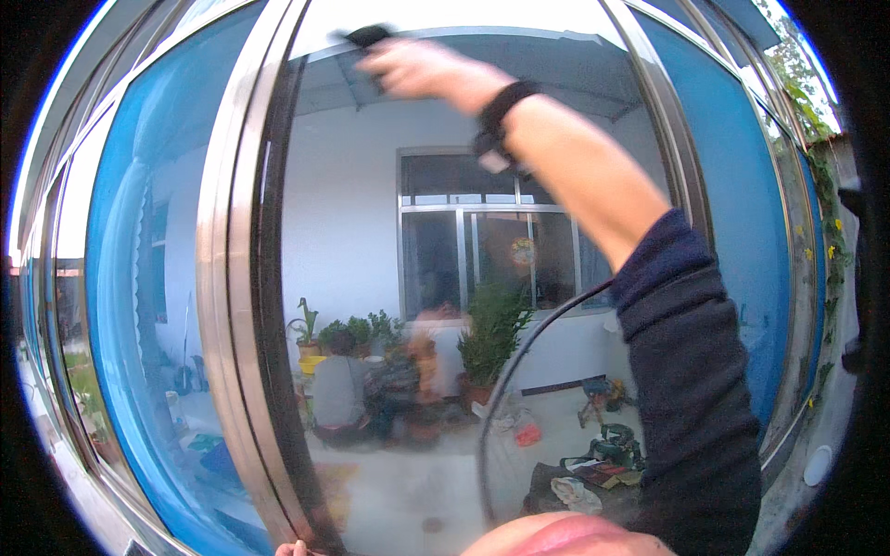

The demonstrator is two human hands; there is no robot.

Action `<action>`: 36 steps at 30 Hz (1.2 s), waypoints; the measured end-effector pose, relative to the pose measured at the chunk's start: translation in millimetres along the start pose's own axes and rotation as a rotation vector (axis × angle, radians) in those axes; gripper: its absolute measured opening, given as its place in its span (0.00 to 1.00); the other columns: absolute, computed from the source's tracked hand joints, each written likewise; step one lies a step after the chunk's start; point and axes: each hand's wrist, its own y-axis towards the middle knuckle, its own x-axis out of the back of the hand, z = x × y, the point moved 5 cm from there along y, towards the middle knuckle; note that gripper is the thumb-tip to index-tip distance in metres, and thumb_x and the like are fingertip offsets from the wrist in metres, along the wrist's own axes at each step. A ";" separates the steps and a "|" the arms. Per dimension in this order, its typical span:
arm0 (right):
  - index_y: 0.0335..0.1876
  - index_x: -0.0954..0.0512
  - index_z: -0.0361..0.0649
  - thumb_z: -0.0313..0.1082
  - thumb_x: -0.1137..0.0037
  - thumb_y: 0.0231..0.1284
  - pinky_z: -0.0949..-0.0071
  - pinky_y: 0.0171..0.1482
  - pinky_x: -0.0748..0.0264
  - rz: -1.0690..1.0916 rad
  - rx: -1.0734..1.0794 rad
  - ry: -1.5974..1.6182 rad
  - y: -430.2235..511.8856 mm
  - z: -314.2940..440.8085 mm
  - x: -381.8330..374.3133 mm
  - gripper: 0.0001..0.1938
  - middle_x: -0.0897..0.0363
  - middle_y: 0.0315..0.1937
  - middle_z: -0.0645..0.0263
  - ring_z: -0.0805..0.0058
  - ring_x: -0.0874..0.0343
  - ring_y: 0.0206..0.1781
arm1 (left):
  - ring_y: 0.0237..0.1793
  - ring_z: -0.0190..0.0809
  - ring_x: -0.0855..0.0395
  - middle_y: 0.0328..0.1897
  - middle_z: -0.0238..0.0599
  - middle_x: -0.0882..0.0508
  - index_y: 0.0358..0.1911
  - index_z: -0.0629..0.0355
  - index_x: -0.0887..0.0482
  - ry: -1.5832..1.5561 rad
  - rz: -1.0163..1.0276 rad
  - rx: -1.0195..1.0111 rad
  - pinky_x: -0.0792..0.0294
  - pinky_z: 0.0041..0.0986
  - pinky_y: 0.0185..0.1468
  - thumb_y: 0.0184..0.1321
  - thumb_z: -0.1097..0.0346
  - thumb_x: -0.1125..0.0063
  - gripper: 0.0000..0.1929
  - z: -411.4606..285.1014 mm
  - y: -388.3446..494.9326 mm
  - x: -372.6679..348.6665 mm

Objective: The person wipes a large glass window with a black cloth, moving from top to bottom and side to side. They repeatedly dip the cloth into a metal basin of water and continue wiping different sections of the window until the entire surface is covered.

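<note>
My right hand [431, 73] is raised high at the upper left of a large framed glass pane [361, 229]. It grips a small black object [368, 35], too blurred to name, close to the pane's top. A black strap with a small device [497, 132] circles my right wrist, and a dark sleeve [688, 361] is pushed up to the elbow. Only the fingertips of my left hand [295, 548] show at the bottom edge, by the foot of the metal frame upright [229, 229]; whatever they hold is out of view.
Blue panes [730, 208] flank the middle one. A black cable [504, 379] curves down from near my right elbow. Seen in the pane are a seated person [339, 396], potted plants [487, 333], a window [487, 236] and a dark bag [556, 483] with things on the floor.
</note>
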 end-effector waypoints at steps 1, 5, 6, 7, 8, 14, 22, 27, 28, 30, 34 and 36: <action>0.56 0.25 0.53 0.35 0.52 0.67 0.68 0.48 0.21 0.004 0.199 0.165 -1.8 47.2 -2.4 0.14 0.24 0.48 0.65 0.71 0.22 0.47 | 0.17 0.26 0.29 0.22 0.33 0.17 0.26 0.60 0.19 -0.008 0.007 -0.010 0.39 0.20 0.21 0.67 0.58 0.44 0.15 -2.9 -0.5 -3.3; 0.59 0.28 0.46 0.33 0.52 0.66 0.82 0.48 0.21 -0.130 0.339 -0.294 -24.7 116.3 -20.3 0.16 0.27 0.55 0.70 0.77 0.22 0.45 | 0.22 0.29 0.26 0.22 0.33 0.18 0.26 0.61 0.18 -0.026 -0.010 -0.042 0.34 0.23 0.27 0.65 0.60 0.42 0.13 -18.1 -10.1 -4.9; 0.60 0.29 0.45 0.32 0.54 0.68 0.85 0.44 0.21 -0.161 0.358 -0.675 -34.1 96.1 -20.7 0.16 0.26 0.55 0.70 0.79 0.22 0.43 | 0.23 0.29 0.25 0.22 0.33 0.18 0.25 0.61 0.18 -0.035 -0.021 -0.041 0.33 0.24 0.28 0.64 0.61 0.41 0.13 -19.8 -12.7 -5.4; 0.61 0.30 0.45 0.32 0.57 0.69 0.87 0.41 0.21 -0.051 0.296 -0.325 -42.7 52.8 -13.6 0.17 0.26 0.53 0.69 0.80 0.22 0.42 | 0.24 0.30 0.24 0.23 0.33 0.18 0.25 0.62 0.18 -0.045 -0.028 -0.038 0.32 0.24 0.30 0.64 0.62 0.40 0.13 -20.6 -14.9 -5.9; 0.62 0.30 0.45 0.33 0.60 0.71 0.88 0.38 0.21 0.000 0.167 0.195 -52.4 8.5 -4.9 0.17 0.25 0.51 0.67 0.80 0.22 0.41 | 0.20 0.28 0.28 0.20 0.32 0.18 0.24 0.61 0.18 -0.019 -0.046 -0.052 0.35 0.24 0.26 0.64 0.59 0.41 0.14 -22.6 -14.4 -6.6; 0.65 0.29 0.62 0.35 0.59 0.64 0.60 0.67 0.35 -0.068 -0.866 -0.393 -224.2 -227.9 84.2 0.23 0.32 0.65 0.51 0.54 0.31 0.66 | 0.20 0.27 0.30 0.20 0.31 0.18 0.24 0.59 0.18 -0.060 -0.078 -0.064 0.38 0.22 0.25 0.64 0.59 0.40 0.14 -20.2 -11.8 -8.8; 0.64 0.29 0.54 0.33 0.62 0.65 0.62 0.59 0.27 0.015 -0.423 -0.062 -139.9 -100.9 56.0 0.22 0.28 0.58 0.52 0.56 0.26 0.59 | 0.19 0.27 0.29 0.22 0.34 0.17 0.25 0.59 0.18 -0.048 -0.004 -0.067 0.38 0.22 0.23 0.66 0.57 0.42 0.15 -8.3 -0.5 0.3; 0.59 0.24 0.52 0.27 0.60 0.65 0.61 0.68 0.34 0.006 0.143 0.149 -90.0 47.6 7.7 0.20 0.35 0.67 0.56 0.61 0.33 0.66 | 0.18 0.27 0.29 0.22 0.35 0.17 0.26 0.60 0.19 -0.009 0.016 -0.069 0.37 0.20 0.21 0.67 0.57 0.45 0.16 -1.1 9.7 7.6; 0.60 0.25 0.55 0.27 0.59 0.63 0.62 0.68 0.33 0.014 0.047 0.143 -90.7 41.9 5.9 0.22 0.34 0.66 0.56 0.61 0.31 0.65 | 0.18 0.27 0.28 0.22 0.35 0.17 0.26 0.60 0.20 0.000 0.005 -0.097 0.37 0.20 0.22 0.67 0.57 0.45 0.16 -1.0 9.0 8.3; 0.60 0.25 0.60 0.28 0.61 0.61 0.63 0.68 0.33 -0.095 0.011 0.111 -104.2 14.9 18.5 0.23 0.33 0.66 0.58 0.63 0.32 0.67 | 0.18 0.28 0.28 0.22 0.35 0.17 0.27 0.60 0.20 0.013 0.002 -0.096 0.36 0.21 0.22 0.67 0.56 0.45 0.16 1.5 7.8 9.4; 0.57 0.22 0.55 0.28 0.57 0.58 0.62 0.63 0.29 -0.203 -0.378 -0.212 -167.5 -102.8 62.7 0.21 0.28 0.61 0.51 0.55 0.25 0.60 | 0.19 0.29 0.27 0.22 0.37 0.17 0.27 0.60 0.20 0.020 0.022 -0.073 0.34 0.22 0.23 0.67 0.57 0.44 0.15 7.1 10.7 12.5; 0.49 0.20 0.46 0.31 0.54 0.59 0.57 0.50 0.24 -0.405 -0.491 -0.082 -212.6 -136.2 82.6 0.14 0.23 0.52 0.47 0.46 0.22 0.48 | 0.19 0.29 0.26 0.23 0.37 0.17 0.27 0.60 0.20 0.021 0.026 -0.072 0.33 0.22 0.23 0.67 0.57 0.44 0.15 9.8 15.0 16.4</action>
